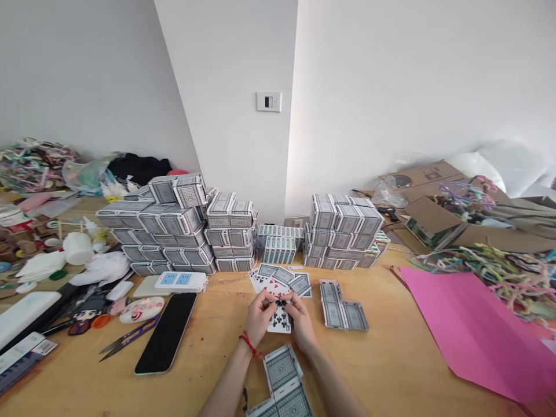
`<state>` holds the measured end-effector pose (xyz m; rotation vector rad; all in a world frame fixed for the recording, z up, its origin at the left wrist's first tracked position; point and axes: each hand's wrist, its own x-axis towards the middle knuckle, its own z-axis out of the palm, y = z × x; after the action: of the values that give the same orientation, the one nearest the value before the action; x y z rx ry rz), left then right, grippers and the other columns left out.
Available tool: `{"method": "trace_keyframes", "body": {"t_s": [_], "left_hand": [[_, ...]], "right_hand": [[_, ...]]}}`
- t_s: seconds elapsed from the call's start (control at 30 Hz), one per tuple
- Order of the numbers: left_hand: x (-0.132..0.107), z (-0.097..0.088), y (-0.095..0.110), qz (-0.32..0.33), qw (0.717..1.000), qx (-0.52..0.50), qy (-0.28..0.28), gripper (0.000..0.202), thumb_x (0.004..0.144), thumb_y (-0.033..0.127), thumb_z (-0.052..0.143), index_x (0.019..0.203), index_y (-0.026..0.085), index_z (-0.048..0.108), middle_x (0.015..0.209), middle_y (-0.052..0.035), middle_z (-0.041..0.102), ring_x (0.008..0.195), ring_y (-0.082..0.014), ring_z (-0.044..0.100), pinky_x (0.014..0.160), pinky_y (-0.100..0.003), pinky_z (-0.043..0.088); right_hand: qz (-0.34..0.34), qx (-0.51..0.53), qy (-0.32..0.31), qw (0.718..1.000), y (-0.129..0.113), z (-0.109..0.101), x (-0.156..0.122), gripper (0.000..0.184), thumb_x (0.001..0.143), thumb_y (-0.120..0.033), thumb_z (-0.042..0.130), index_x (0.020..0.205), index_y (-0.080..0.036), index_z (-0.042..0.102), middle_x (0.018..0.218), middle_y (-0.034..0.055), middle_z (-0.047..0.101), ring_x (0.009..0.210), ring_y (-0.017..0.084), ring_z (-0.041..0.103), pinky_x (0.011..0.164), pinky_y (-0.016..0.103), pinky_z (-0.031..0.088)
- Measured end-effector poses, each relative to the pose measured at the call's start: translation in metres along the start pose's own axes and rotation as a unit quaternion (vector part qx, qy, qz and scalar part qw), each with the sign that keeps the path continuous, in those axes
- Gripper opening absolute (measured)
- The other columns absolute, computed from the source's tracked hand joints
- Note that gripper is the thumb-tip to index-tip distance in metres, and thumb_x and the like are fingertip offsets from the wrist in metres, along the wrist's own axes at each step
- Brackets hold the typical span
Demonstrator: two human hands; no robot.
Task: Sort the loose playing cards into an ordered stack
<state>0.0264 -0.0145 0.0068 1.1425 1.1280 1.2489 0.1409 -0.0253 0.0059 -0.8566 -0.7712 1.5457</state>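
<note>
My left hand [260, 315], with a red cord at its wrist, pinches the upper left of a playing card [279, 322] that shows black club pips. On the card's other side, my right hand [302, 318] grips its upper right, fingers closed. Whether more than one card is held I cannot tell. Just beyond my fingertips lie loose playing cards [299, 284], some face up with red hearts and some back up. An L-shaped piece made of cards [332, 304] rests to the right. Another card piece [282, 370] sits between my forearms, partly cut off by the frame.
Stacked card blocks stand at the back left [182, 220] and back right [343, 231], with boxed decks [280, 249] between them. At left are a phone [165, 333], scissors [128, 339] and a power strip [180, 282]. Pink paper [478, 330] and yarn [490, 266] lie at right.
</note>
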Motion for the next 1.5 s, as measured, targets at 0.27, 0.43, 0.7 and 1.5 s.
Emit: {"method": "trace_keyframes", "body": {"t_s": [0.27,0.43,0.7,1.5], "left_hand": [[0.003,0.001,0.0,-0.017,1.0,0.009,0.016,0.008,0.058,0.017,0.052,0.061,0.017,0.045,0.043,0.0097,0.034,0.039,-0.0043,0.029,0.041,-0.016,0.022],[0.004,0.003,0.001,-0.011,0.999,0.035,0.023,0.009,0.058,0.018,0.052,0.061,0.017,0.044,0.043,0.0099,0.034,0.039,-0.0048,0.03,0.041,-0.016,0.022],[0.005,0.002,-0.002,-0.042,0.998,0.03,0.041,0.013,0.054,0.018,0.055,0.062,0.017,0.045,0.045,0.0085,0.041,0.042,-0.006,0.036,0.043,-0.017,0.026],[-0.003,-0.004,0.003,-0.022,1.0,-0.021,0.007,0.01,0.062,0.022,0.047,0.068,0.016,0.052,0.056,0.0043,0.05,0.048,-0.0078,0.042,0.047,-0.019,0.034]], "right_hand": [[0.001,-0.041,0.011,0.999,0.001,-0.004,0.003,0.011,0.062,-0.02,0.051,0.072,-0.02,0.056,0.061,-0.0041,0.055,0.055,0.013,0.047,0.052,0.022,0.035],[-0.01,-0.045,-0.009,0.999,-0.001,-0.003,0.003,0.014,0.062,-0.019,0.052,0.075,-0.02,0.056,0.063,-0.0043,0.055,0.054,0.012,0.046,0.052,0.022,0.034],[-0.037,-0.072,-0.007,0.997,-0.004,0.0,0.0,0.013,0.062,-0.019,0.052,0.074,-0.019,0.056,0.067,-0.0023,0.057,0.06,0.013,0.047,0.056,0.023,0.034],[0.041,0.027,0.03,0.998,-0.008,0.003,0.0,0.009,0.058,-0.02,0.057,0.065,-0.021,0.053,0.057,-0.0029,0.053,0.049,0.013,0.046,0.048,0.024,0.034]]}}
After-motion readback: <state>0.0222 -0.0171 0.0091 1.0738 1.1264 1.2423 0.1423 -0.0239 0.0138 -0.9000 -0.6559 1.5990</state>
